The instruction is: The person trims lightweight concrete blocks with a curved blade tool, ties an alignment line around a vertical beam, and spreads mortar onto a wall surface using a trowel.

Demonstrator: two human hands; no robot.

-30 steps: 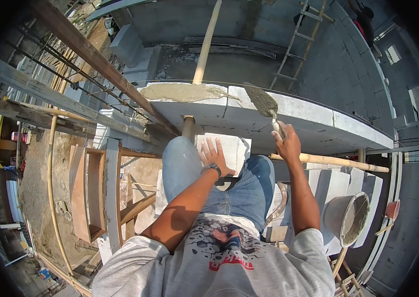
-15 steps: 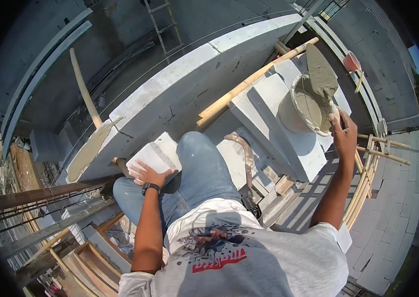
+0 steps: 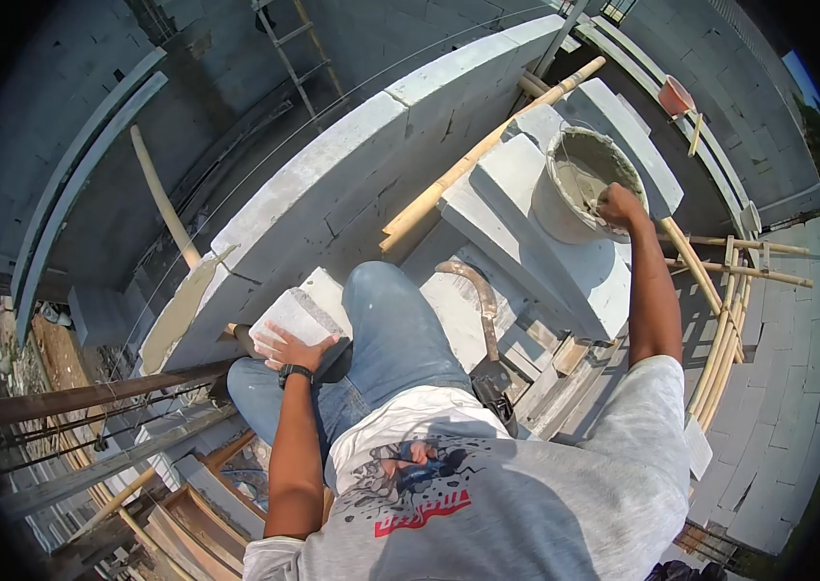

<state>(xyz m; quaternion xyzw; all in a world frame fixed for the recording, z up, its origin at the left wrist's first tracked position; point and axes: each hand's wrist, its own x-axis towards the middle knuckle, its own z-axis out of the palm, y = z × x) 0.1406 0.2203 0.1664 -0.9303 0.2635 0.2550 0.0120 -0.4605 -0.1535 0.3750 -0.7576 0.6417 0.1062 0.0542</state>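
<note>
My left hand [image 3: 294, 351] rests with its fingers curved over a small pale concrete block [image 3: 296, 312], gripping it beside my left knee. At the upper right, a bucket [image 3: 557, 208] of wet grey mortar [image 3: 589, 150] stands on stacked pale blocks. My right hand [image 3: 621, 207] reaches over the bucket's near rim, closed around the handle of a trowel. The trowel's blade is down inside the bucket and mostly hidden. To the left, a patch of wet mortar [image 3: 178, 315] coats the end of the block wall's top.
The block wall [image 3: 323, 174] curves across ahead of me, with a thin string line above it. A bamboo pole [image 3: 487, 150] lies along its near side. Large blocks [image 3: 512, 228] support the bucket. A hooked, mortar-crusted tool [image 3: 480, 300] lies near my knee. Bamboo scaffolding [image 3: 720, 349] stands at right.
My right hand has lowered the mortar-covered trowel from above the bucket's rim down into the bucket. My left hand stays on the small block, which has tilted slightly.
</note>
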